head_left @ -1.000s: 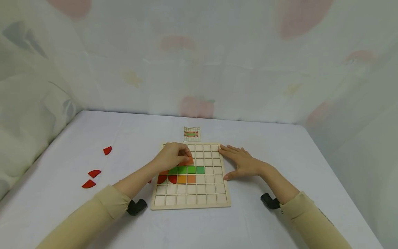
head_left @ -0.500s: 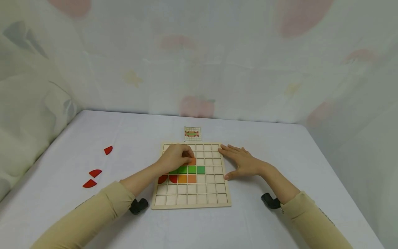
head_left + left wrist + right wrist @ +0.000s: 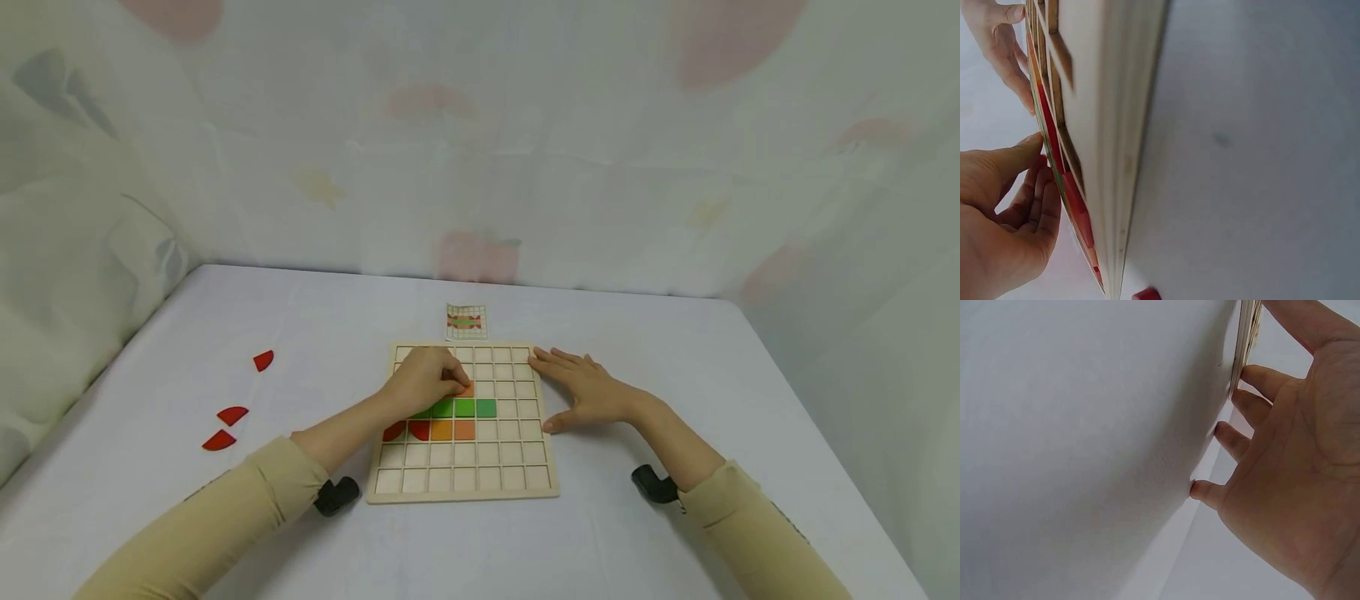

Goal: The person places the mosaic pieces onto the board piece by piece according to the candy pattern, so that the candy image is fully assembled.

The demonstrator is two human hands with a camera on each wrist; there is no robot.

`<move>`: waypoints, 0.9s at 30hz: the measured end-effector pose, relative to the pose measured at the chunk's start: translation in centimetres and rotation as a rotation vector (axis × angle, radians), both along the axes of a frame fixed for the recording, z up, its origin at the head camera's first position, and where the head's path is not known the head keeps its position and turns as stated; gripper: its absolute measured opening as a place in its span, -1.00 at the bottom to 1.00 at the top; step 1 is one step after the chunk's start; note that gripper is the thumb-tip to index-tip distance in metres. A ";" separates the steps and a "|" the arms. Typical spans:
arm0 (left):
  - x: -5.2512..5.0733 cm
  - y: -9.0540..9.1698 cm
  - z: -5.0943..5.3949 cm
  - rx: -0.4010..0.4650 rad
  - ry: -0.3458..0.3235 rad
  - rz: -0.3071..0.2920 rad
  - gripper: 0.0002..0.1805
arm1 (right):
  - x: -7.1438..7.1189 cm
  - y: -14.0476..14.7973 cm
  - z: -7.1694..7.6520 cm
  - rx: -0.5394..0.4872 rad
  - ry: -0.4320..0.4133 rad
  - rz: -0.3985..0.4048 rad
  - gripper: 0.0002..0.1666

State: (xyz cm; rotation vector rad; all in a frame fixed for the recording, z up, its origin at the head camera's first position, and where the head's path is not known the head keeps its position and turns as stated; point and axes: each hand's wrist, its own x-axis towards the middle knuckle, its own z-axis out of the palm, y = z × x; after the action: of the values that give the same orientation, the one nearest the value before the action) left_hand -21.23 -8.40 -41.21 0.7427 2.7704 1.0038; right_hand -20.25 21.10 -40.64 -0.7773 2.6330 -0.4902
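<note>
In the head view, a wooden grid board (image 3: 480, 479) lies on the table with coloured tiles in several cells. My left hand (image 3: 423, 382) reaches over its upper left part, fingers bent, thumb and index finger on an orange square tile (image 3: 470, 390). Just below it runs a row of green tiles (image 3: 465, 407). Nearer me are red quarter-round pieces (image 3: 420, 430), a yellow-orange tile (image 3: 441, 430) and another orange tile (image 3: 464, 430). My right hand (image 3: 588, 392) lies spread at the board's right edge, thumb and fingertips touching it. The left hand covers some cells.
A small pattern card (image 3: 467, 322) lies behind the board. Loose red quarter-round pieces rest at the left, one (image 3: 263, 360) farther back and two (image 3: 219, 440) closer. Black wrist devices (image 3: 336, 497) sit under both forearms. A patterned curtain (image 3: 480, 167) hangs behind the table.
My left hand has moved slightly right, bringing the orange tile into line above the green row; its fingertips now sit on that tile. The right hand stays in place.
</note>
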 end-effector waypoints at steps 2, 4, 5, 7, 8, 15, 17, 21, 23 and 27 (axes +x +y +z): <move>0.1 0.1 0.1 0.002 0.002 -0.002 -0.93 | 0.0 0.0 0.0 -0.001 -0.001 -0.002 0.22; 0.1 0.1 0.2 0.005 0.002 -0.002 -0.93 | 0.0 0.1 0.1 -0.001 -0.001 -0.002 0.22; 0.2 0.1 0.2 0.006 0.000 -0.001 -0.93 | 0.0 0.1 0.1 -0.002 -0.001 -0.002 0.22; 0.2 0.1 0.3 0.010 -0.008 -0.004 -0.93 | 0.0 0.1 0.0 -0.005 0.002 0.002 0.21; 0.3 0.1 0.3 0.011 -0.012 -0.005 -0.93 | 0.0 0.1 0.0 -0.006 0.003 0.003 0.21; 0.5 -0.1 1.0 0.000 -0.054 -0.010 -0.97 | 0.0 0.1 -0.1 -0.010 0.003 0.007 0.22; 0.5 -0.2 1.2 0.005 -0.075 -0.004 -0.95 | 0.0 0.1 -0.2 -0.010 -0.001 0.007 0.22; 0.6 -1.0 1.8 0.015 -0.111 -0.007 -0.93 | -0.1 0.1 -0.3 -0.009 -0.002 0.008 0.22; 0.6 -1.6 2.2 0.020 -0.121 -0.009 -0.90 | -0.1 0.1 -0.3 -0.007 -0.001 0.009 0.22; 0.4 -3.2 3.1 0.016 -0.131 0.002 -0.85 | -0.1 0.3 -0.3 -0.004 0.001 0.006 0.22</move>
State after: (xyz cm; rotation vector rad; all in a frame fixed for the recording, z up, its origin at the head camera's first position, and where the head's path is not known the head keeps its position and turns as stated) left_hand -20.80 -11.63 -38.11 0.6514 2.6550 1.0368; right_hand -20.35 21.37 -40.96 -0.7860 2.6306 -0.4932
